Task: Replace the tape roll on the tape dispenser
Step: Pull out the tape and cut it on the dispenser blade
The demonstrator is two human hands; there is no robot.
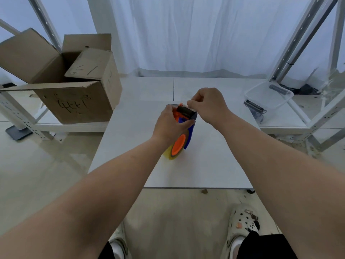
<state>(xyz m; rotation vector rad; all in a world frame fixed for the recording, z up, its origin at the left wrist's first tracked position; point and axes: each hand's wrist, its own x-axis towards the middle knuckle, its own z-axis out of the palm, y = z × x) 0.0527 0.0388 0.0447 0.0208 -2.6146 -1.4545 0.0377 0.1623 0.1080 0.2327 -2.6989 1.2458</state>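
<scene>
Tape dispenser (pixel 190 133) with a yellow tape roll (pixel 168 153) on it is over the desk (pixel 214 165), gripped by the left hand (pixel 169 126). The right hand (pixel 211 105) pinches its top end.

Soft backlit daylight, wide-angle edge distortion

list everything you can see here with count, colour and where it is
tape dispenser: 1, blue and orange, held over the table
tape roll: 1, yellowish clear, on the dispenser's orange hub
table: 1, white, centre
cardboard box: 1, brown, open, left shelf
plastic tub: 1, clear, right shelf
racks: 2, white metal, left and right
curtain: 1, white, behind
shoes: 2, white, on the floor, bottom
left hand: 1, grips the dispenser's body
right hand: 1, pinches at the dispenser's top end
</scene>
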